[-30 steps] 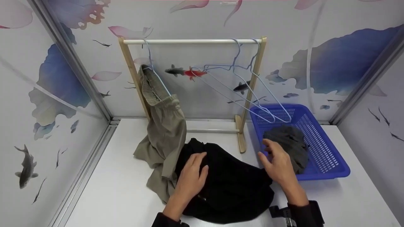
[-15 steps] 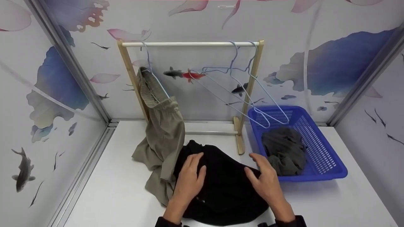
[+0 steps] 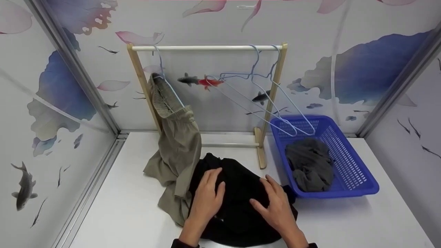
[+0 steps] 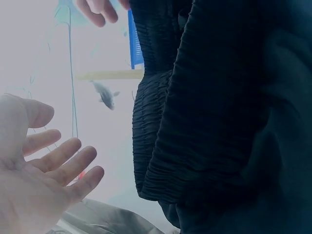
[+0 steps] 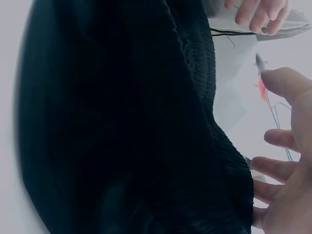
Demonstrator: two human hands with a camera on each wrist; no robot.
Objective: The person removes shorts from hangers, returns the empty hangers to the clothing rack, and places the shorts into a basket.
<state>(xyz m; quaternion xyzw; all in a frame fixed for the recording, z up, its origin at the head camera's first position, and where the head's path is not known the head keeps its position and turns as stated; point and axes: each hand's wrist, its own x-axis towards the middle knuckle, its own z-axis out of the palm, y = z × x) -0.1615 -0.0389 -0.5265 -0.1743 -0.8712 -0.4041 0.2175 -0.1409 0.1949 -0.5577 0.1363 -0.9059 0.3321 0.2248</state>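
Both palms flat, fingers straight & spread, gripping nothing: left hand point(image 3: 206, 196) resting on black garment point(image 3: 241, 193), right hand point(image 3: 275, 206) on same garment just to its right. Wrist views: left hand point(image 4: 39, 180) & right hand point(image 5: 287, 170) with fingers apart, ribbed waistband of black garment point(image 4: 219, 117) point(image 5: 122, 122) right beside them; actual contact not clear in those views. Black garment crumpled on white table point(image 3: 120, 213), just in front of wooden rack point(image 3: 206, 48). Khaki shorts point(image 3: 177, 144) on hanger at left end of rack, hem trailing onto table, touching black garment's left edge. Two bare blue wire hangers point(image 3: 265, 89) at right end of rack, tilted. Blue basket point(image 3: 358, 172) right of rack's foot, grey cloth point(image 3: 310, 162) inside, near right hand but apart.
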